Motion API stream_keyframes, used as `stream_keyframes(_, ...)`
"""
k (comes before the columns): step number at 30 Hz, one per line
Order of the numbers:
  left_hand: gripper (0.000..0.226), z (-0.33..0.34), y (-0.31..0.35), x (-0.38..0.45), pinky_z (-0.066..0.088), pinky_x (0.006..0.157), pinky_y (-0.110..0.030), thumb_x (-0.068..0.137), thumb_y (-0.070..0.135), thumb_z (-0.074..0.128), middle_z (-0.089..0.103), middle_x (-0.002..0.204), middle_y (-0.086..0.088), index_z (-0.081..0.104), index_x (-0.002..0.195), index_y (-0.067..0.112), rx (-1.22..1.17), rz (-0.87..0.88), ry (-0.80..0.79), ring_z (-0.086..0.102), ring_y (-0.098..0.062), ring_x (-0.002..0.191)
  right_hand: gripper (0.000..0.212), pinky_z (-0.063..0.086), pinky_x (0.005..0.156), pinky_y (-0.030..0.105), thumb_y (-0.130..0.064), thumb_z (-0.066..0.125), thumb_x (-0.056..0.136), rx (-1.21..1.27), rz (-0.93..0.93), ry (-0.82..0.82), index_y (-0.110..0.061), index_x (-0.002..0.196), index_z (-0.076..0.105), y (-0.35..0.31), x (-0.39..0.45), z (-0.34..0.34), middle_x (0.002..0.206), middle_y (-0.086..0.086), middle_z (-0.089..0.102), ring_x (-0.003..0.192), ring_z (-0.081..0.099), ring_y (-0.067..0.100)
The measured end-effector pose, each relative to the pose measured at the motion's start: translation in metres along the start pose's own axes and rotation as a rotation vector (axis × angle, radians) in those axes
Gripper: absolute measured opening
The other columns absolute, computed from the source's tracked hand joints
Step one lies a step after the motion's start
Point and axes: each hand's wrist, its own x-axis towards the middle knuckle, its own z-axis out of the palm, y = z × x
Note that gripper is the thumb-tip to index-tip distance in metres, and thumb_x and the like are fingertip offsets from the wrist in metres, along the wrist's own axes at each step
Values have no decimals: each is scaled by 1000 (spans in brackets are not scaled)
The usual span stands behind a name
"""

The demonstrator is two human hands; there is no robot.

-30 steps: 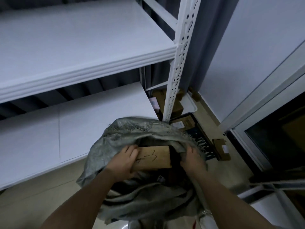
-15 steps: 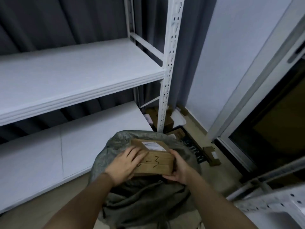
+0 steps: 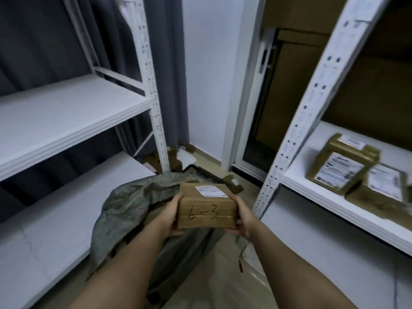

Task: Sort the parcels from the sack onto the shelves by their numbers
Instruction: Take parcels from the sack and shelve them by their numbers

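Note:
A brown cardboard parcel [image 3: 206, 206] marked "6-3", with a white label on its top, is held level above the grey-green sack [image 3: 136, 210]. My left hand [image 3: 171, 216] grips its left end and my right hand [image 3: 242, 217] grips its right end. The sack lies slumped on the floor below the parcel, its mouth open. A white shelf unit [image 3: 73, 121] stands on the left with two bare boards. A second white shelf [image 3: 312, 192] on the right carries brown labelled parcels [image 3: 338, 168].
A white upright post [image 3: 153, 90] of the left unit stands just behind the sack, and the right unit's post [image 3: 296, 130] leans close to my right hand. Small boxes [image 3: 233, 182] and a dark tray lie on the floor in the corner by a door frame [image 3: 239, 90].
Both hands have lifted the "6-3" parcel out of the sack and hold it higher. The view has swung right and up, bringing the right shelf with its parcels into sight.

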Motion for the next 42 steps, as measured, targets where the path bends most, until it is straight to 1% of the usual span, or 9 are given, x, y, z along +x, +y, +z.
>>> stream_keyframes(7, 46, 125, -47, -26, 54, 65, -35, 83, 62, 55, 61, 91, -10, 57, 98, 19, 188, -33, -99, 60, -24, 83, 45, 57, 63, 34, -65, 48, 86, 163, -37, 190, -27, 101, 66, 48, -58, -130, 79, 1, 75, 86, 67, 19)
stream_keyframes(10, 44, 185, -77, -42, 52, 53, -29, 83, 63, 56, 60, 85, -9, 58, 86, 19, 280, -51, -166, 60, -23, 77, 50, 59, 74, 39, -65, 48, 85, 229, -34, 269, -24, 111, 62, 75, -86, -194, 98, 5, 72, 94, 65, 22)
stream_keyframes(14, 50, 272, -132, -70, 57, 65, -36, 81, 65, 57, 63, 93, -10, 61, 93, 16, 373, -58, -250, 63, -26, 84, 50, 59, 75, 40, -64, 51, 84, 306, -46, 357, -23, 111, 63, 113, -131, -290, 99, 5, 71, 93, 66, 22)
stream_keyframes(20, 45, 393, -231, -131, 54, 71, -35, 86, 61, 51, 66, 80, -6, 65, 87, 18, 459, -64, -316, 64, -24, 77, 57, 55, 87, 48, -65, 59, 78, 372, -13, 462, -20, 113, 62, 174, -191, -427, 101, 7, 71, 94, 67, 24)
stream_keyframes(26, 54, 482, -296, -179, 54, 82, -39, 85, 63, 51, 68, 106, -9, 63, 110, 17, 564, -125, -419, 64, -26, 97, 56, 56, 85, 42, -67, 59, 76, 425, 30, 530, -23, 109, 67, 221, -242, -526, 100, 6, 73, 96, 67, 25)
stream_keyframes(31, 54, 532, -327, -196, 54, 84, -40, 87, 62, 50, 67, 107, -10, 62, 114, 17, 645, -142, -483, 63, -26, 97, 48, 56, 61, 29, -70, 56, 77, 551, 64, 578, -26, 93, 67, 249, -269, -572, 67, -2, 74, 73, 69, 16)
stream_keyframes(34, 59, 561, -338, -198, 55, 83, -39, 84, 65, 52, 68, 107, -11, 63, 115, 16, 712, -148, -558, 64, -27, 98, 45, 57, 64, 32, -67, 53, 82, 612, 70, 644, -23, 86, 63, 260, -277, -594, 58, -1, 71, 69, 67, 18)
stream_keyframes(39, 66, 591, -351, -204, 55, 63, -32, 80, 70, 53, 69, 101, -10, 62, 117, 15, 754, -140, -572, 66, -25, 89, 47, 56, 78, 41, -66, 55, 82, 650, 111, 707, -20, 91, 60, 270, -281, -620, 86, 7, 65, 80, 62, 23)
stream_keyframes(42, 65, 609, -359, -209, 54, 67, -33, 81, 71, 52, 70, 94, -9, 66, 111, 15, 767, -138, -564, 66, -24, 86, 50, 55, 82, 43, -66, 53, 83, 626, 121, 717, -20, 102, 57, 276, -282, -640, 95, 7, 62, 85, 60, 24)
